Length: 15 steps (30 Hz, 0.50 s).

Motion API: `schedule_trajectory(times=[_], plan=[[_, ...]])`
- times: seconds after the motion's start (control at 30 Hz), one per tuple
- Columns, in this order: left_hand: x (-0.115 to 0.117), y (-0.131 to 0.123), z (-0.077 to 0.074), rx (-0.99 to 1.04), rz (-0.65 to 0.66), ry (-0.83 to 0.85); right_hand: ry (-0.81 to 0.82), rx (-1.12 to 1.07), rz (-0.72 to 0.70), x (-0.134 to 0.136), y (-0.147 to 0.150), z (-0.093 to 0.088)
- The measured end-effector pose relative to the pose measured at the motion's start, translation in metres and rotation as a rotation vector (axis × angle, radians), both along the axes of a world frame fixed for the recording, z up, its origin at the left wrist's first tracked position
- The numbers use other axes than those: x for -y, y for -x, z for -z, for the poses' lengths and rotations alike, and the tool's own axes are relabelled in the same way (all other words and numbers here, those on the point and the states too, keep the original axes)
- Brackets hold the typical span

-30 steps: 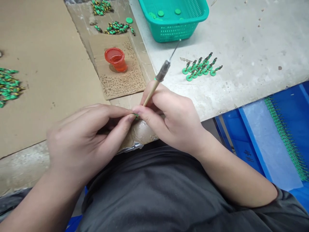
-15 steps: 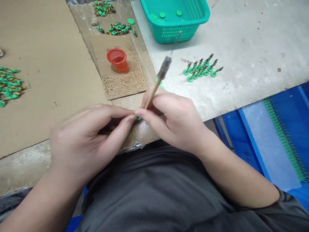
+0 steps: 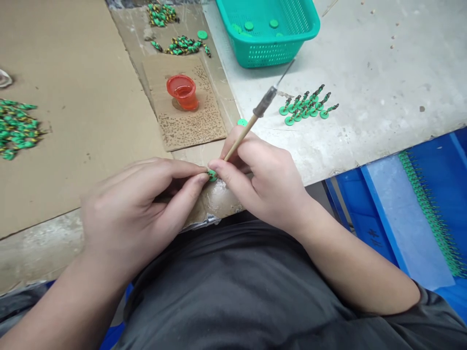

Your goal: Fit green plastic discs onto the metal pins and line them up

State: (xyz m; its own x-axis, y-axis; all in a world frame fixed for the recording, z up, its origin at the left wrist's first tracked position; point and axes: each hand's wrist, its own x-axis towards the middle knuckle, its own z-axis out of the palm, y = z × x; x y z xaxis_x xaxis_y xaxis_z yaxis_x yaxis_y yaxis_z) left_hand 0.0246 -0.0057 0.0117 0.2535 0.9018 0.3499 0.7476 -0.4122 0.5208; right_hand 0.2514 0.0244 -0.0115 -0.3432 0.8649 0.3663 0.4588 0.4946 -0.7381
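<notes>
My left hand (image 3: 146, 199) pinches a small green disc (image 3: 212, 175) between thumb and forefinger, at the table's near edge. A small dark piece shows on the disc, mostly covered by my fingertips. My right hand (image 3: 262, 180) is closed around a thin wooden-handled tool (image 3: 241, 139) with a dark collar and a fine needle-like tip that points up and away to the right. The right fingertips are right beside the disc; whether they touch it I cannot tell. Another green disc (image 3: 242, 122) lies partly behind my right hand.
A red cup (image 3: 183, 92) of liquid stands on a spotted cardboard piece (image 3: 189, 129). Beyond are a teal basket (image 3: 270, 54) with green discs, small green-and-black figures on discs (image 3: 304, 109), and piles of green-yellow pieces (image 3: 18, 129). Blue crates (image 3: 383, 214) stand at the right.
My right hand has drawn slightly right, off the disc, and the tool's tip has swung to the right. More of the green disc shows between my hands. The view has shifted a little.
</notes>
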Motion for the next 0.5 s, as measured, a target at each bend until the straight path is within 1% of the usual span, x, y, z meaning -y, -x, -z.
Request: schedule_trajectory(times=[0.2, 0.37, 0.43, 0.5], plan=[[0.0007, 0.0033, 0.0027, -0.015, 0.034, -0.014, -0.025, 0.008, -0.008, -0.0004, -0.0001, 0.0016], [-0.0005, 0.0028, 0.0034, 0.036, 0.007, -0.007, -0.145, -0.048, -0.046, -0.0031, -0.0009, 0.0035], [-0.0015, 0.0021, 0.0038, 0.043, 0.006, -0.004, -0.132, -0.034, -0.059, -0.0036, -0.0009, 0.0030], [-0.0021, 0.0014, 0.0042, 0.048, 0.006, 0.003, -0.075, 0.013, -0.069, -0.0037, -0.0012, 0.0020]])
